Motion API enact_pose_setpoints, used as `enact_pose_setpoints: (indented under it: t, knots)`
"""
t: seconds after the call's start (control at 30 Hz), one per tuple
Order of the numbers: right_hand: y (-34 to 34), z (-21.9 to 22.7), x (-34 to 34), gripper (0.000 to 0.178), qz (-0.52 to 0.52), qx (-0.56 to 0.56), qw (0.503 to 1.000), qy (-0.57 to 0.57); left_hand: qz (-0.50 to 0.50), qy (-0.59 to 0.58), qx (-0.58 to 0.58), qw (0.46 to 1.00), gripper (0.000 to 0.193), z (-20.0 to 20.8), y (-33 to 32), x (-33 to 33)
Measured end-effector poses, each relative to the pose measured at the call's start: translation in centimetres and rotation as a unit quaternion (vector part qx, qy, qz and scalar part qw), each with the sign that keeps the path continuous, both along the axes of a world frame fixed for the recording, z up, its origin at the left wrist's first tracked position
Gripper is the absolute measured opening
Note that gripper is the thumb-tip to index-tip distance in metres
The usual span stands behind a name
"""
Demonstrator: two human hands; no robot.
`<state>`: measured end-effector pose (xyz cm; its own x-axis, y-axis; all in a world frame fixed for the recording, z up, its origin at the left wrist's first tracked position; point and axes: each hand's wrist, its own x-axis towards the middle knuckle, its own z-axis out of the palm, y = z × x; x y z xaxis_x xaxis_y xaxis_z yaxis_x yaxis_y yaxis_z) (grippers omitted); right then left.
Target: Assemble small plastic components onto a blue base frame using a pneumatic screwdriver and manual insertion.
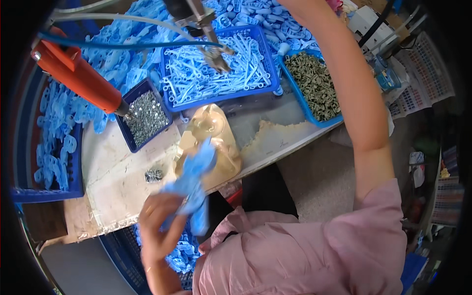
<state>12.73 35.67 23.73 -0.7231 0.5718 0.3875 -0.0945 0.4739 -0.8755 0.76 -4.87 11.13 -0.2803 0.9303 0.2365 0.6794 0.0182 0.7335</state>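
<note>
**A:** What is the left hand [158,223] doing?

**B:** It is clasping a light-blue plastic part [192,184], fingers curled around its lower end. The part is sticking up and to the right out of the grip, blurred, and it is lying over a tan moulded fixture [216,132] that is sitting on the white workbench [115,172] just beyond the fingers.

**A:** And the right hand?

**B:** The right arm [356,93] is reaching far up, and the hand itself is passing out of the picture at the top edge, so I cannot tell whether it is gripping anything.

**A:** What is lying around the grip?

**B:** Just left of the held part a small clump of screws [154,175] is resting on the bench. Further beyond, a small dark-blue bin of screws [146,118] is standing, with an orange powered screwdriver [78,76] hanging above it, tip pointing down towards that bin. Beyond the fixture a blue tray of pale-blue slender parts [216,66] is sitting, and to its right a tray of olive-green pieces [314,86]. Under the wrist, a blue crate [123,255] is holding more light-blue parts.
</note>
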Motion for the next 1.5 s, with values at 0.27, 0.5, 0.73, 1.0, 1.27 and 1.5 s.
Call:
enact_pose_setpoints:
  t: [0.27,0.5,0.73,1.0,1.27,1.5]
  knots:
    - [-3.0,-16.3,9.5,0.039,-0.111,0.306,0.797,-0.509,0.150,0.153,-0.490,0.845,0.052,8.2,-13.6,-1.7]
    - [-4.8,-24.4,7.4,0.035,-0.308,0.234,0.797,-0.463,0.158,0.145,-0.242,0.946,0.043,3.1,-8.3,-0.5]
    - [-6.5,-24.5,10.2,0.030,-0.210,0.310,0.786,-0.491,-0.112,0.127,-0.210,0.963,0.049,1.8,0.6,1.5]
    - [-5.8,-24.3,9.3,0.049,-0.309,0.292,0.763,-0.487,-0.263,0.122,-0.132,0.948,0.045,1.3,6.0,4.9]
    - [-9.1,-19.4,9.0,0.023,-0.150,0.252,0.800,-0.524,-0.241,0.077,-0.159,0.954,0.047,0.0,7.2,4.5]
    - [-13.5,-15.1,7.4,0.038,0.086,0.244,0.883,-0.392,-0.101,0.263,0.069,0.957,0.060,-3.1,12.3,4.9]
